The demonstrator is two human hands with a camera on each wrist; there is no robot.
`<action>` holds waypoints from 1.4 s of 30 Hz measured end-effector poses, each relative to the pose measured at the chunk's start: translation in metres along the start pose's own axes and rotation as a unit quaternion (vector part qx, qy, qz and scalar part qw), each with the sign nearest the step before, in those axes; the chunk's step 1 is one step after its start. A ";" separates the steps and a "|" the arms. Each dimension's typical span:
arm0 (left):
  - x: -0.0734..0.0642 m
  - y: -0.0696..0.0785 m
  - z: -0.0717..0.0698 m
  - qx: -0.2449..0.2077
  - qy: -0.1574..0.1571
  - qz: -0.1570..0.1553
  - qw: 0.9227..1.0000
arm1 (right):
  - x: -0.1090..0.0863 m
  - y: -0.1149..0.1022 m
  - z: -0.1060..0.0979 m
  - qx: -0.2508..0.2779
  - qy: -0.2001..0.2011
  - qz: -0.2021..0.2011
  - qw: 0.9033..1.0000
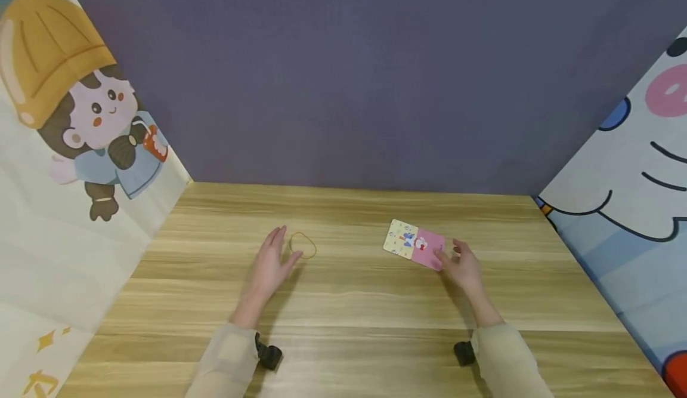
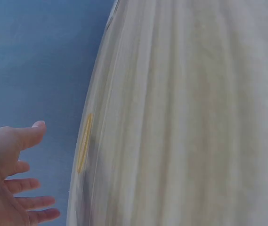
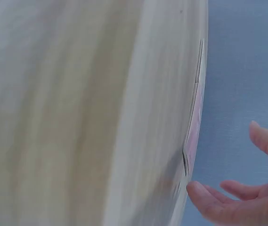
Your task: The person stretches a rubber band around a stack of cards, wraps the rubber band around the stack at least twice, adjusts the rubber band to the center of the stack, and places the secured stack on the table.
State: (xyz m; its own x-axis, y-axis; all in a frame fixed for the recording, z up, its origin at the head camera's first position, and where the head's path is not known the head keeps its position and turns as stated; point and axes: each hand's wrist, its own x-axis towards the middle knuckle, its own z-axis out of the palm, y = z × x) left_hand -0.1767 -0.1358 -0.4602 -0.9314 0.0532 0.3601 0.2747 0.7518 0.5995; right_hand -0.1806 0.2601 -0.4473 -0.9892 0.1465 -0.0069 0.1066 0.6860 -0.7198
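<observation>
A thin yellow rubber band (image 1: 315,246) lies in a loose loop on the wooden table. Just left of it is my left hand (image 1: 268,270), holding nothing, its fingers extended and thumb spread towards the band's near side. In the left wrist view, the band (image 2: 84,143) shows as a narrow yellow strip beside that hand (image 2: 11,183). To the right lies a flat card (image 1: 414,244), pale yellow on one half and pink on the other, with small cartoon figures. My right hand (image 1: 463,268) is at its pink end, fingers loosely bent; the right wrist view shows a fingertip close to the card's edge (image 3: 195,117).
The wood-grain table (image 1: 343,308) ends at a dark blue-grey wall (image 1: 343,88). Printed cartoon panels stand at the left (image 1: 32,207) and right (image 1: 638,255). A small black camera (image 1: 269,356) sits on the left wrist, another camera (image 1: 464,353) on the right.
</observation>
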 end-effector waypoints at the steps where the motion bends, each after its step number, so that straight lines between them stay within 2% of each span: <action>1: 0.001 0.000 0.001 -0.005 0.000 -0.004 1.000 | 0.001 -0.001 -0.001 0.007 -0.007 0.014 1.000; 8: 0.012 -0.001 0.005 -0.027 -0.013 -0.045 0.999 | 0.006 -0.012 -0.007 0.078 -0.047 0.101 0.991; 11: 0.016 -0.001 0.006 -0.060 -0.011 -0.065 0.996 | 0.010 -0.010 -0.007 0.098 -0.057 0.121 0.986; 14: 0.021 -0.002 0.008 -0.086 0.002 -0.082 0.993 | 0.014 -0.010 -0.007 0.141 -0.067 0.136 0.978; 18: 0.026 -0.004 0.011 -0.111 0.014 -0.118 0.987 | 0.020 -0.011 -0.009 0.194 -0.076 0.178 0.962; 24: 0.029 -0.007 0.014 -0.143 0.018 -0.164 0.976 | 0.024 -0.011 -0.011 0.203 -0.082 0.221 0.950; 31: 0.031 -0.011 0.019 -0.148 0.018 -0.184 0.971 | 0.031 -0.010 -0.010 0.216 -0.070 0.262 0.938; 37: 0.033 -0.011 0.022 -0.146 0.021 -0.196 0.970 | 0.037 -0.007 -0.007 0.215 -0.058 0.275 0.935; 42: 0.035 -0.010 0.024 -0.135 0.027 -0.204 0.969 | 0.042 -0.005 -0.006 0.203 -0.046 0.273 0.939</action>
State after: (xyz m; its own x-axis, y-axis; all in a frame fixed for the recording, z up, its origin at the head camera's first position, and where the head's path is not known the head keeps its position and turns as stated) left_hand -0.2178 -0.1254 -0.4706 -0.9638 -0.2527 0.0852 -0.0557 0.5032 0.8624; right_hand -0.2218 0.2671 -0.4397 -0.8047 0.3230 -0.4981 0.5717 0.1956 -0.7968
